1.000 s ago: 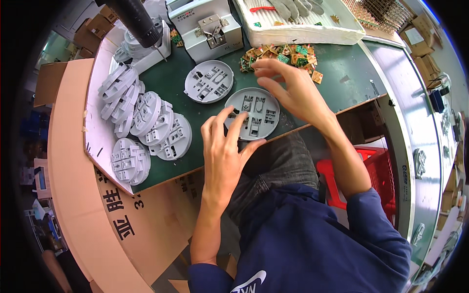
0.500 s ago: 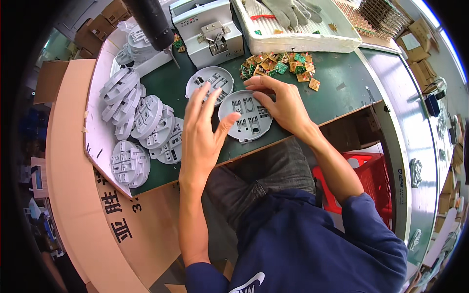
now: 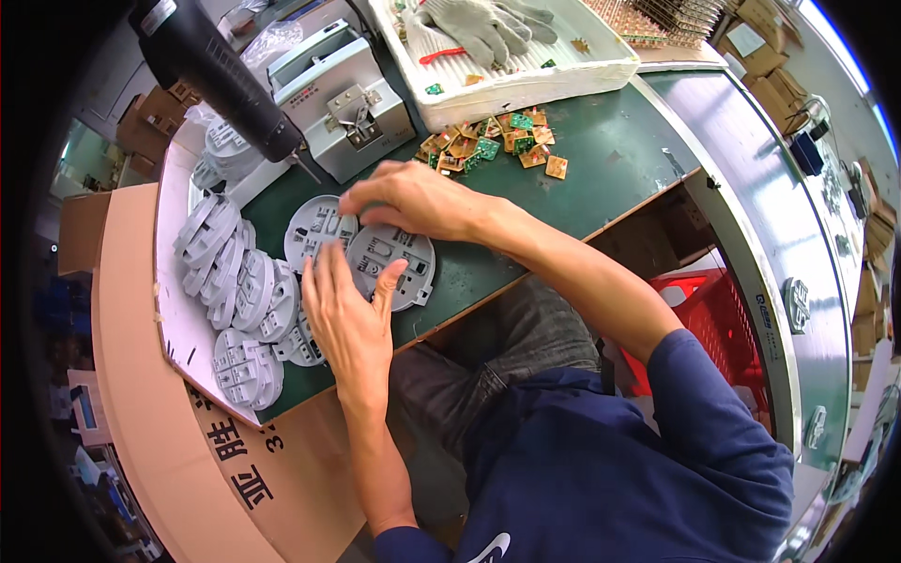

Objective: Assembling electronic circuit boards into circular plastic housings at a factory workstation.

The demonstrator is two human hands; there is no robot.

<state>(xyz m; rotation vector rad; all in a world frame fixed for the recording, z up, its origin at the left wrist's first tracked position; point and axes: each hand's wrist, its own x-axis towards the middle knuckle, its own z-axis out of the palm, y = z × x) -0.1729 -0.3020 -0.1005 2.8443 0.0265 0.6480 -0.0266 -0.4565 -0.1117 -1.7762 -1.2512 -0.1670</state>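
The round grey plate [image 3: 392, 266] lies flat on the green surface [image 3: 601, 159], directly under both hands: spread left hand [image 3: 349, 319] at its 7 o'clock edge, right hand [image 3: 413, 199] pinching its 12 o'clock rim.

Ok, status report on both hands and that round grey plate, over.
Left hand flat on round grey plate, open. Right hand fingers at its top edge. Second plate touching alongside; circuit boards well apart.

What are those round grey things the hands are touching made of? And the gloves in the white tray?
The round grey disc under both hands looks like moulded plastic: matt, one even colour, with crisp raised ribs and slots. The gloves look like knitted fabric, grey and soft, with limp wrinkled fingers. The white tray seems foam or plastic; hard to tell.
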